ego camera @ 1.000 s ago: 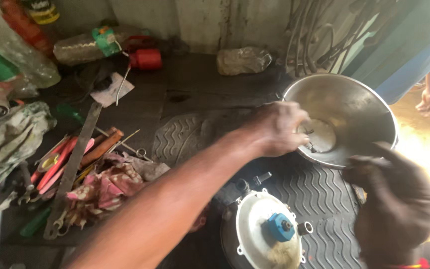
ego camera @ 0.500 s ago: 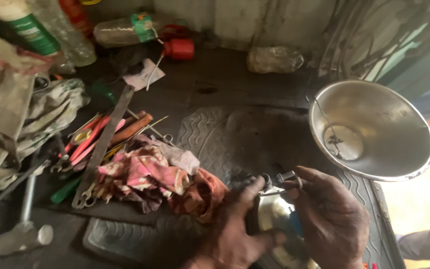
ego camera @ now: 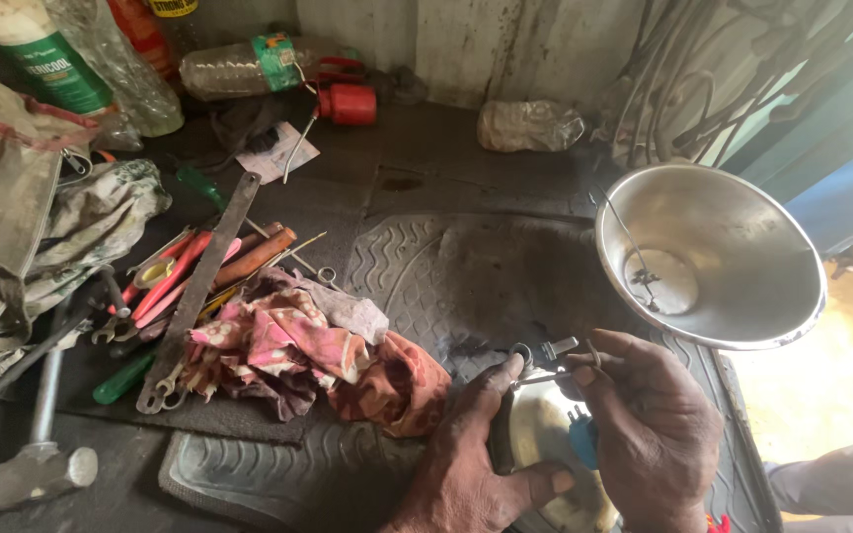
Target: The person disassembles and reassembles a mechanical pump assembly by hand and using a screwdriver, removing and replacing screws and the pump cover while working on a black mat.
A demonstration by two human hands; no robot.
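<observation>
Two bare hands meet at the bottom edge of the view, over a black ribbed rubber mat [ego camera: 426, 276]. Left hand [ego camera: 471, 464] wraps the rim of a round cream-white disc part [ego camera: 545, 444], thumb lying along its lower edge and forefinger raised to a small metal fitting [ego camera: 535, 355] at the top of the disc; its grip is closed on the disc. Right hand [ego camera: 649, 434] sits just beside it, fingers curled, thumb and forefinger pinched shut on a thin metal pin [ego camera: 550, 377] that runs across to the fitting. A blue knob [ego camera: 582, 439] on the disc shows between the two hands.

Up and to the right of the hands stands a shiny steel bowl [ego camera: 742, 266], tilted toward the camera, with a bent wire and a small part lying inside it. Left of the hands, touching the mat, lies a crumpled pink and orange floral rag [ego camera: 298, 345]. Farther left is a heap of hand tools: a long flat spanner [ego camera: 199, 291], red-handled pliers [ego camera: 165, 281] and a green-handled screwdriver [ego camera: 122, 380]. A hammer [ego camera: 37, 454] lies at the lower left corner. Along the back wall are plastic bottles [ego camera: 239, 64], a small red can [ego camera: 348, 104] and a crushed clear bottle [ego camera: 530, 123].
</observation>
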